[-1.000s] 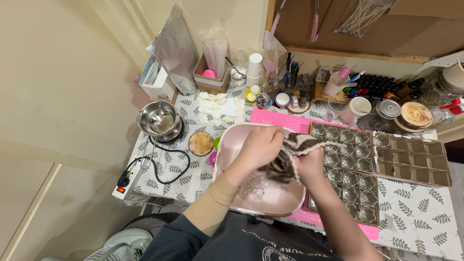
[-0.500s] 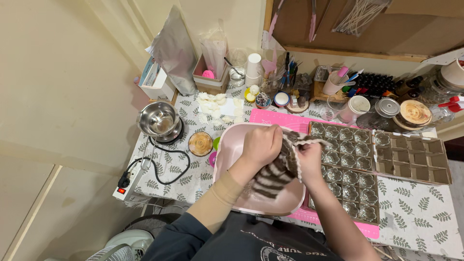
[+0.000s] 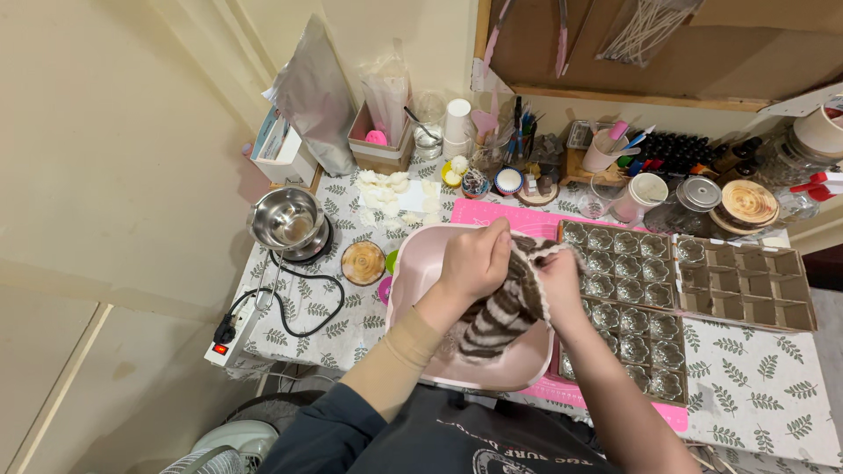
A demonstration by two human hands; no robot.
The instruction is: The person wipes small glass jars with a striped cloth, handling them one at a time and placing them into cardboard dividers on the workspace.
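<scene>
At the far left of the table edge lies a white power strip (image 3: 224,341), its black cord (image 3: 307,298) looping across the leaf-printed tablecloth (image 3: 755,395). Behind it stands a polished steel pot (image 3: 286,219) on a dark base, round and shiny inside. Beside that, a small round wooden disc (image 3: 363,262) with a grained face.

At centre sits the pink basin (image 3: 413,272) — smooth, matte plastic with rounded corners; its near rim is partly hidden by my arms. My left hand (image 3: 474,259) is curled tight, fingers closed on the upper end of a brown-and-cream striped cloth (image 3: 496,316), which looks soft and knitted. The cloth hangs twisted over the basin, its lower end resting inside. My right hand (image 3: 559,281) grips the same cloth just beside the left, fingers wrapped round it; the cloth covers most of the palm, so I cannot tell how the fingertips lie.

To the right, a cardboard tray of small faceted glass cups (image 3: 628,298) sits on a pink mat (image 3: 492,211). Further right, an open cardboard divider box (image 3: 746,285) with square cells. Behind these, a clutter of jars and bottles — too small to make out singly.
</scene>
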